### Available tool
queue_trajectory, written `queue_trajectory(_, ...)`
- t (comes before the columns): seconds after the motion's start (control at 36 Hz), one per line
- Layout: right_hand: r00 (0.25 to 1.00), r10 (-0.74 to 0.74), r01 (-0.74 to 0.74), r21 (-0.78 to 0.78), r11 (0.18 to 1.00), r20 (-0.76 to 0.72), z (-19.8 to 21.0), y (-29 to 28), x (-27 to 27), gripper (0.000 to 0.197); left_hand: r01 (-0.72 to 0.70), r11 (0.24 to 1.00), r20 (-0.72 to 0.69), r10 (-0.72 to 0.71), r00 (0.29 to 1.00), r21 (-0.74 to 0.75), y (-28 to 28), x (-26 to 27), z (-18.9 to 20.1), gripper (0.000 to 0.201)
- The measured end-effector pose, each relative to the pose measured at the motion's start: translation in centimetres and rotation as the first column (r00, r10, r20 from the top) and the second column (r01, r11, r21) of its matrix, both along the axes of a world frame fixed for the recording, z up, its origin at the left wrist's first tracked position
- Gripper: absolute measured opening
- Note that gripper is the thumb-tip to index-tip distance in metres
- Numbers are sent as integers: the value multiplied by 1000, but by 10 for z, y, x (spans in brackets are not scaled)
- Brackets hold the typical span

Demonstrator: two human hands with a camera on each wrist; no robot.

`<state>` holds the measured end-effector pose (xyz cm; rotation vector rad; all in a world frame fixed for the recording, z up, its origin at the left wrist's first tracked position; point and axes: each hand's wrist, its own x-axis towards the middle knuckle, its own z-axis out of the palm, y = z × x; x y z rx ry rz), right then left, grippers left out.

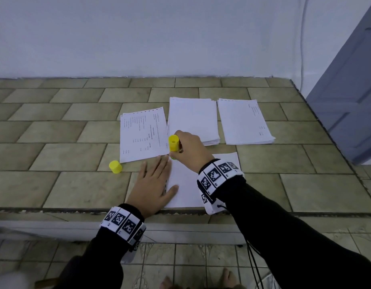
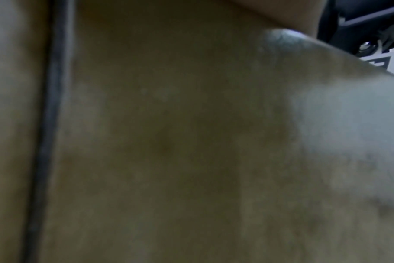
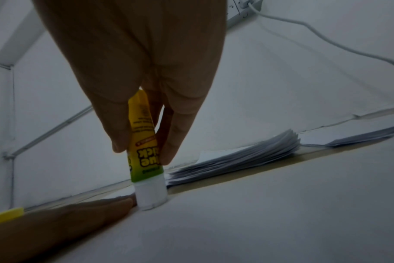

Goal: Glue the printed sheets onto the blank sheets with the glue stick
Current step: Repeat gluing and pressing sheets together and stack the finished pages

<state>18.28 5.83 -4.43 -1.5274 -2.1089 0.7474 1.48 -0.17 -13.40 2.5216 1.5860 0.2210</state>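
My right hand (image 1: 185,146) grips a yellow glue stick (image 1: 173,143) upright, tip down. In the right wrist view the glue stick (image 3: 144,151) has its white glue end pressed on the far left corner of a blank sheet (image 3: 259,222). That blank sheet (image 1: 186,184) lies at the counter's near edge. My left hand (image 1: 154,184) lies flat with straight fingers on the sheet's left edge, fingertips close to the glue tip. A printed sheet (image 1: 141,134) lies just beyond, to the left. The left wrist view is a dark blur of tile.
The yellow cap (image 1: 115,167) stands on the tiled counter (image 1: 65,155) left of my left hand. A thick stack of white sheets (image 1: 193,119) and a second stack with print (image 1: 244,122) lie behind. A white wall is behind, a grey door (image 1: 351,90) at right.
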Motion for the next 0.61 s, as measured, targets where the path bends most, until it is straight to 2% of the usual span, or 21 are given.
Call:
queue_trajectory(0.22, 996, -47, 46, 16, 999, 75, 1, -5, 28, 22, -6, 1000, 3, 6, 1000, 22, 0, 0, -2, 83)
queue_trajectory(0.42, 972, -235, 235, 5, 972, 17, -1, -18, 96, 17, -17, 1000, -35, 18, 999, 7, -1, 1, 1, 85)
queue_trajectory(0.61, 925, -380, 379, -35, 925, -27, -9, -24, 137, 27, -22, 1000, -34, 21, 999, -3, -1, 1, 1, 85)
